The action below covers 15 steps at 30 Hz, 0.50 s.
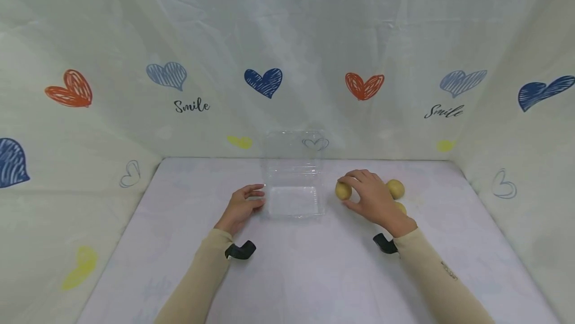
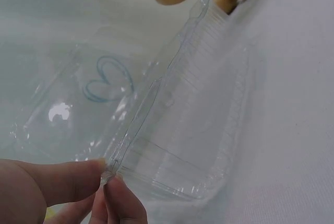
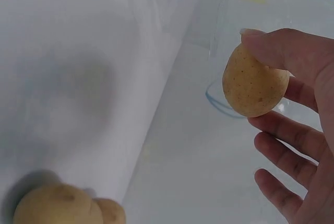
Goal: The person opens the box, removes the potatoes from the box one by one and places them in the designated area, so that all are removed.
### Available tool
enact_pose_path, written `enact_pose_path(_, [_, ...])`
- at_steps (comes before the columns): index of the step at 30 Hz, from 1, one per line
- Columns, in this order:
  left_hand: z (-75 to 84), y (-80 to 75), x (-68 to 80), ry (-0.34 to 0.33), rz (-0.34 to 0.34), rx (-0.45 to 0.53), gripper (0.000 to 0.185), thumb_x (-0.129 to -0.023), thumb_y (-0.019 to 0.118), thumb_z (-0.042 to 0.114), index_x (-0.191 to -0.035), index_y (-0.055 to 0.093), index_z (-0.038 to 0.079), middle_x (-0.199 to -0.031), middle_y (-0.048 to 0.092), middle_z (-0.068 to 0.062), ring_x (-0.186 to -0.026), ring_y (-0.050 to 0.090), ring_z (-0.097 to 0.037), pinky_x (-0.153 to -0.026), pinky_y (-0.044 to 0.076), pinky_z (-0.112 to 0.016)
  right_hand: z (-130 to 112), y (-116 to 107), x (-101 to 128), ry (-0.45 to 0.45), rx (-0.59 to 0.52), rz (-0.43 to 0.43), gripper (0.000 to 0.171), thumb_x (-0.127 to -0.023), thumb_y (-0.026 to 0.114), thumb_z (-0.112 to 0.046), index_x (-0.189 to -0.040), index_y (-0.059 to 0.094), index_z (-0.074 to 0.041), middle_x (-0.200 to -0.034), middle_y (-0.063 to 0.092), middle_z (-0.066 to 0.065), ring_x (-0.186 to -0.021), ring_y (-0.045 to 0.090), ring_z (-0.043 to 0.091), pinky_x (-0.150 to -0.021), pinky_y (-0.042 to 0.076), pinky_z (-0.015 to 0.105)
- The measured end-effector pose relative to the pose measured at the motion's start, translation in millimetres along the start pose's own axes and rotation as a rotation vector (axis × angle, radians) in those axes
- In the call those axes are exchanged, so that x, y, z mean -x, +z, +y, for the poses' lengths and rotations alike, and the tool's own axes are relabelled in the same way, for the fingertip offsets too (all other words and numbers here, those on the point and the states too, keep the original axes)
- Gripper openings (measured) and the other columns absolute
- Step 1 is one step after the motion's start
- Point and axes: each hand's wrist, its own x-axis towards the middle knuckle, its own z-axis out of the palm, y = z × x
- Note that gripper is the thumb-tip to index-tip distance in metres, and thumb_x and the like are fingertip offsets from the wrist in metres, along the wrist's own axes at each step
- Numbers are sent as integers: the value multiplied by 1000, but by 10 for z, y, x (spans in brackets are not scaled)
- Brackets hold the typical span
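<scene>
A clear plastic clamshell container (image 1: 294,201) lies on the table with its lid (image 1: 292,149) raised at the back. My left hand (image 1: 242,209) pinches the container's left rim between thumb and fingers, as the left wrist view shows. In my right hand (image 1: 370,196) is a potato (image 3: 254,83), gripped between thumb and fingertips just right of the container and above the table. Two more potatoes lie on the table beside the right hand: one potato (image 1: 396,189) behind it, the other potato (image 1: 401,207) partly hidden by the hand.
The white table (image 1: 287,274) reaches back to a pale curtain (image 1: 305,24) printed with hearts and lettering. Black straps or mounts sit at both wrists, the left mount (image 1: 242,250) and the right mount (image 1: 385,243).
</scene>
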Motion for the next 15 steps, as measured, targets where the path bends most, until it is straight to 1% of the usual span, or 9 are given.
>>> enact_pose_path(5, [-9,-10,-8,1,-1,-3,48,-98,63,-11,-146,57,-3,-128,61,-21,-95,61,-17,-80,54,-23,70,-70,109,13,-10,10,50,-75,95,-11,-119,72,-6,-119,70,13,-114,63,38,-95,52,57])
enact_pose_path(9, [-13,-12,-4,5,-2,-7,48,-98,64,-11,-146,57,-4,-128,62,-21,-94,61,-16,-80,54,-23,131,-94,191,27,10,8,51,-74,96,-12,-119,73,-5,-118,71,14,-112,64,38,-93,54,57])
enact_pose_path(13, [-19,-12,-7,7,-2,-8,48,-98,64,-11,-146,57,-4,-127,62,-21,-94,62,-16,-80,54,-23,196,-103,283,16,29,38,52,-71,97,-10,-117,74,-4,-114,71,14,-108,65,38,-89,55,56])
enact_pose_path(15, [-20,-13,-8,8,-4,-8,48,-99,64,-10,-146,57,-4,-127,62,-21,-94,62,-16,-80,54,-23,222,-109,330,0,32,60,53,-69,98,-9,-115,74,-4,-112,72,14,-106,65,37,-88,53,55])
